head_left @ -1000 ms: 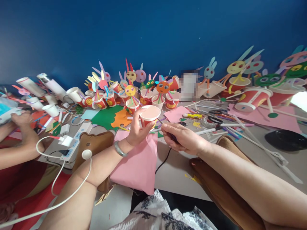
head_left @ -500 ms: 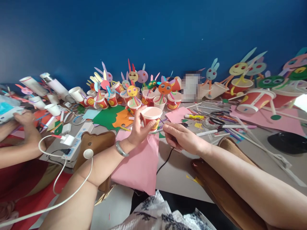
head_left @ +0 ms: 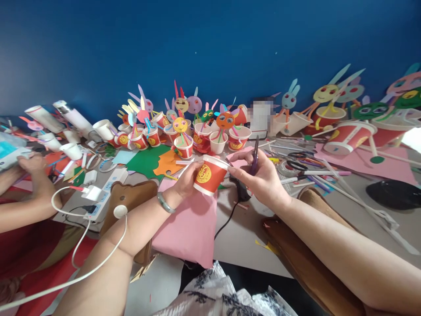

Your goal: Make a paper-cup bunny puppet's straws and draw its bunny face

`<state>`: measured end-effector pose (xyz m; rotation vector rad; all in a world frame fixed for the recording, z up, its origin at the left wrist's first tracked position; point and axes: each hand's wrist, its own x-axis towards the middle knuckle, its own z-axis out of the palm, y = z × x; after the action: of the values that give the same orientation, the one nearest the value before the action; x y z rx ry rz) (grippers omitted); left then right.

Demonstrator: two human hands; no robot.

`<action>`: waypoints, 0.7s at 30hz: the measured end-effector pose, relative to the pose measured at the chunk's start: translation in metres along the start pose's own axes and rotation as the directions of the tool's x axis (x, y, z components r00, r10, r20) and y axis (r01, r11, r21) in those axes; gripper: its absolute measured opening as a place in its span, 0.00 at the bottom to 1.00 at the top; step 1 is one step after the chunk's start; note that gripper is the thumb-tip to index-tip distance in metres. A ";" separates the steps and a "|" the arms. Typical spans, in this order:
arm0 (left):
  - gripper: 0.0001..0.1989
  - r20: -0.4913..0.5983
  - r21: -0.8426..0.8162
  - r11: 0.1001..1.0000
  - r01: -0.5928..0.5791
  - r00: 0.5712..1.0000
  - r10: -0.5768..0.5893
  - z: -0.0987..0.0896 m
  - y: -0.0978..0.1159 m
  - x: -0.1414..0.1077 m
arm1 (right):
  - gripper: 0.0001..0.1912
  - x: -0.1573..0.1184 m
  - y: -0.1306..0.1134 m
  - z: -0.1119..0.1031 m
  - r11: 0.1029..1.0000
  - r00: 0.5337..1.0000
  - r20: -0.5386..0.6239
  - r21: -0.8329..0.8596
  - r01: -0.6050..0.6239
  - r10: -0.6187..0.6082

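A red paper cup (head_left: 211, 175) with a white rim and a yellow round emblem is held tilted over the pink paper (head_left: 187, 228). My left hand (head_left: 189, 180) grips the cup's left side. On the right, my right hand (head_left: 259, 177) holds a dark pen-like tool (head_left: 255, 156) upright between its fingers, and its thumb touches the cup near the rim. Below that hand a black device (head_left: 242, 191) with a cord lies on the table.
Paper cups with rabbit-faced figures (head_left: 180, 125) line the wall. A power strip (head_left: 107, 193) and brown cushion (head_left: 130, 199) are at left, beside another person's hands (head_left: 33, 164). Pens and scissors (head_left: 294, 164) lie at right, near another brown cushion (head_left: 286, 245).
The cup has tipped so that its side and emblem show instead of its open top. My right hand has risen, with the dark tool now visible in it, and its thumb has reached the cup.
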<state>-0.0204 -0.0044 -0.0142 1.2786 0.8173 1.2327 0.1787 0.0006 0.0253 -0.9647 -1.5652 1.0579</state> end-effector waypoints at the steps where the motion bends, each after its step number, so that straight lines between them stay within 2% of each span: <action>1: 0.23 -0.005 0.035 0.999 -0.014 1.000 0.014 0.000 0.000 -0.001 | 0.23 -0.001 -0.001 0.000 1.000 0.999 0.036 0.001 0.007 -0.007; 3: 0.21 -0.023 0.134 0.989 -0.055 0.998 0.059 -0.002 -0.001 -0.002 | 0.23 -0.002 -0.002 0.000 1.000 0.995 0.100 -0.026 -0.004 0.007; 5: 0.19 -0.010 0.218 0.974 -0.069 0.997 0.073 -0.003 -0.003 -0.002 | 0.23 -0.003 0.000 0.001 0.997 0.994 0.106 -0.070 -0.013 0.021; 7: 0.18 -0.009 0.251 0.967 -0.052 0.998 0.056 -0.003 -0.005 -0.001 | 0.22 -0.002 0.005 0.001 0.994 0.998 0.064 -0.107 -0.015 0.022; 9: 0.19 -0.088 0.225 0.974 -0.042 0.994 0.063 -0.001 -0.008 0.001 | 0.21 0.000 0.011 0.001 0.988 0.999 0.017 -0.150 -0.034 0.037; 10: 0.19 -0.125 0.203 0.978 -0.050 0.989 0.077 0.001 -0.009 0.001 | 0.21 0.001 0.013 0.000 0.983 0.999 -0.006 -0.177 -0.047 0.046; 12: 0.21 -0.120 0.236 0.967 -0.093 0.985 0.124 0.004 -0.009 0.000 | 0.19 0.003 0.016 -0.001 0.970 0.998 -0.050 -0.236 -0.059 0.049; 15: 0.25 -0.036 0.386 0.905 -0.176 0.978 0.206 0.009 -0.010 -0.003 | 0.15 0.003 0.015 -0.001 0.952 0.996 -0.083 -0.303 -0.039 0.015; 17: 0.30 0.001 0.462 0.855 -0.234 0.965 0.264 0.009 -0.012 -0.005 | 0.13 0.001 0.011 0.000 0.944 0.998 -0.063 -0.330 -0.005 -0.017; 21: 0.33 0.004 0.594 0.725 -0.349 0.902 0.432 0.005 -0.016 -0.007 | 0.10 -0.005 0.005 0.003 0.919 0.997 0.005 -0.387 0.076 -0.080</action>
<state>-0.0138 -0.0096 -0.0305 1.9672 1.1180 1.4745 0.1777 -0.0032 0.0184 -1.1575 -1.8284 0.6950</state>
